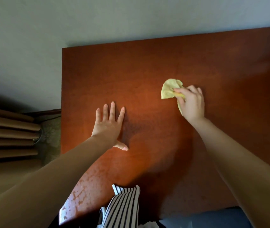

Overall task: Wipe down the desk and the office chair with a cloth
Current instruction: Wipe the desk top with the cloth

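The right hand [192, 102] has its fingers curled round a bunched yellow cloth [170, 89] and presses it onto the reddish-brown tabletop [147, 63], a little right of the frame's centre, with most of the cloth poking out to the left of the knuckles. The left hand [110, 124] lies flat on the wood at centre-left, fingers straight and spread, thumb out to the side, holding nothing; it looks to be bracing the lean. The two hands are well apart. Down at the lower left edge the surface shows a pale, cracked-looking patch [80, 191] catching the light, and I'd guess it is either worn finish or damp, I can't tell which. The risk I see is that the cloth, wadded as small as it is, covers only a narrow strip per pass, so patches could be missed; the braced palm may also leave fresh marks on wiped wood. A dark seat [205, 218] at the bottom right may be the chair, seemingly untouched.
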The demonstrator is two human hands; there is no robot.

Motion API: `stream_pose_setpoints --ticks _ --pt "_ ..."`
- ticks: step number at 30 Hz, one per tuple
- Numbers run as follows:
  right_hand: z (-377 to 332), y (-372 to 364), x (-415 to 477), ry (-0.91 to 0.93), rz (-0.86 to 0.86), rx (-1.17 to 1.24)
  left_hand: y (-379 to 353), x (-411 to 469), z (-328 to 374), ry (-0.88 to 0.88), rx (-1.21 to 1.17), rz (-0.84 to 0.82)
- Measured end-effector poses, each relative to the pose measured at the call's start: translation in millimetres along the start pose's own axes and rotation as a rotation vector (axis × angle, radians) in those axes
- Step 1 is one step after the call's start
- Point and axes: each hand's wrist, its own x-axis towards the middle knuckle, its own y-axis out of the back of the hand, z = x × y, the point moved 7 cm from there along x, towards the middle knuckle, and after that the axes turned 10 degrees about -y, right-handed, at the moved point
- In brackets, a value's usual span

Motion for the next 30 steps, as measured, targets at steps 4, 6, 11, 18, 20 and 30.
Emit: stream_pose_setpoints --ticks 4,6,11,18,20,30 --pt "-8.0 -6.7 48.4 -0.17 0.031 -0.033 -1.8 2.5 -1.2 -0.002 -0.013 0.03" --pt "-11.5 -11.5 66.7 -0.278 0.038 -0.026 -1.5 4.2 -1.1 -0.003 -0.02 0.037" --pt "-23.2 -27.2 58.3 -0.439 0.107 -0.05 -2.7 5.6 -2.0 0.0 -0.026 0.02" --pt "-54.1 -36.6 -4.0 0.002 0.046 -0.054 0.2 5.7 -5.1 0.011 -0.014 0.007" --pt "-60.8 -36.1 -34.7 0.092 0.003 -0.024 0.5 5.0 -4.8 0.015 -0.017 0.004" --pt "-76.1 -30.1 -158.2 0.388 -0.143 0.14 16.8 -3.4 -4.2 -0.014 0.073 -0.052"
